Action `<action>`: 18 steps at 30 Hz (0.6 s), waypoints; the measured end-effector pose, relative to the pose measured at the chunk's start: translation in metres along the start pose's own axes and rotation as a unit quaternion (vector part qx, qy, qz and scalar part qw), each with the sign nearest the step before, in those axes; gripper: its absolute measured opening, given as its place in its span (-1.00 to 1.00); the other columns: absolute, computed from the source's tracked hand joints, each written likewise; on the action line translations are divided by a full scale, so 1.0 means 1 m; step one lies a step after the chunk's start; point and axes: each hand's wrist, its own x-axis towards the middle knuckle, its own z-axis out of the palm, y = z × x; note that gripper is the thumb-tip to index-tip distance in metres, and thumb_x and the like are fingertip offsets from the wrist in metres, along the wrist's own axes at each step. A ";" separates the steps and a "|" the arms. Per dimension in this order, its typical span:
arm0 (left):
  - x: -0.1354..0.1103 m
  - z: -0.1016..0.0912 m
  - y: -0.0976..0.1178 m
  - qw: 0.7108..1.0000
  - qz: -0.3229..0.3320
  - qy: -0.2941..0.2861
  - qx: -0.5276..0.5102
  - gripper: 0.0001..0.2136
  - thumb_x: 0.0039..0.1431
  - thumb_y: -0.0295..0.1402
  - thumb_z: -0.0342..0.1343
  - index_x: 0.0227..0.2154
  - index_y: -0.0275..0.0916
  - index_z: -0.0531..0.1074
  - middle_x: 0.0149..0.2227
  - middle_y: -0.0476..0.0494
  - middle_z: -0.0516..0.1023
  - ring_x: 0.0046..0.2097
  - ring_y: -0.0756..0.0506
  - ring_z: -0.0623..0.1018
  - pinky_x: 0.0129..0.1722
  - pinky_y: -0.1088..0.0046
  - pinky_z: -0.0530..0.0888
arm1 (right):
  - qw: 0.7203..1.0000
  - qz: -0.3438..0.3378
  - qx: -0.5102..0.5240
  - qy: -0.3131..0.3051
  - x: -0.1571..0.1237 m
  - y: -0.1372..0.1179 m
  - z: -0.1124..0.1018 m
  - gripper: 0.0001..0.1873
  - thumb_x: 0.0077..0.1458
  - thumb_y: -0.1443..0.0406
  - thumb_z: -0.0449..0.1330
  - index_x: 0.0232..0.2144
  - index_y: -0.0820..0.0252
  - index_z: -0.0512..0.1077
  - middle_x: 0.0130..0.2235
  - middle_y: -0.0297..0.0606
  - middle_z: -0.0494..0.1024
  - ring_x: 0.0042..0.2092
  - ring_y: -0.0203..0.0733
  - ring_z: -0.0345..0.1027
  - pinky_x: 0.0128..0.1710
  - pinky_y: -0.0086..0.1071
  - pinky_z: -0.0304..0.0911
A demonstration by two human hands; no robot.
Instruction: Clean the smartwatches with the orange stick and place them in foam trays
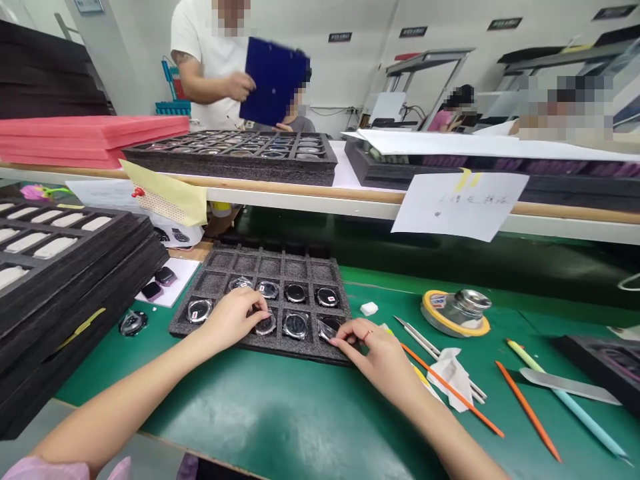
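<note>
A black foam tray (305, 345) with square compartments lies on the green table. Several round watch heads in clear film sit in its two nearer rows. At the front right corner my right hand (377, 343) pinches a wrapped watch head (327, 328), tilted in its compartment. My left hand (237, 313) reaches over the tray with curled fingers closed at the edge of another wrapped watch head (266, 325); its grip is partly hidden. Beside it a wrapped watch head (296, 325) rests flat, and one more watch head (200, 311) lies at the front left.
Stacked foam trays (100, 267) stand at left, near a loose watch head (133, 323). To the right are yellow tape (435, 319) with a metal-topped bottle, tweezers, tissue, orange sticks (527, 407) and a blade (570, 385). A shelf (300, 195) crosses above; a person holds a blue board behind.
</note>
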 end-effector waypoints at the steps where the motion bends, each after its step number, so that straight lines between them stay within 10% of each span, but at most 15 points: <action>1: 0.000 0.000 0.000 1.000 0.007 -0.001 -0.001 -0.94 0.25 -0.39 0.17 -0.35 -0.19 0.50 -0.32 -0.06 0.55 -0.19 -0.14 0.55 -0.16 0.36 0.44 | 1.000 0.003 0.010 -0.003 -0.002 -0.004 -0.003 -0.57 0.21 -0.10 0.12 -0.44 0.06 0.47 -0.42 -0.24 0.55 -0.40 -0.14 0.40 -0.32 -0.26 0.35; 9: -0.001 0.001 -0.001 0.999 0.042 -0.006 -0.017 -0.85 0.32 -0.50 0.06 -0.15 -0.23 0.50 -0.20 -0.13 0.61 -0.12 -0.14 0.58 -0.06 0.31 0.48 | 0.988 0.079 0.128 -0.042 0.024 -0.038 0.003 -0.62 0.12 -0.04 0.24 -0.48 0.13 0.47 -0.50 -0.30 0.52 -0.47 -0.25 0.34 -0.46 -0.39 0.30; 18: 0.010 -0.037 0.009 0.995 0.044 -0.033 -0.079 -0.79 0.36 -0.44 0.02 -0.23 -0.18 0.58 -0.21 -0.08 0.61 -0.17 -0.08 0.58 -0.09 0.40 0.49 | 0.995 0.078 -0.047 -0.029 0.048 -0.024 0.029 -0.82 0.12 0.16 0.26 -0.37 0.15 0.51 -0.32 -0.19 0.53 -0.27 -0.08 0.43 -0.25 -0.24 0.32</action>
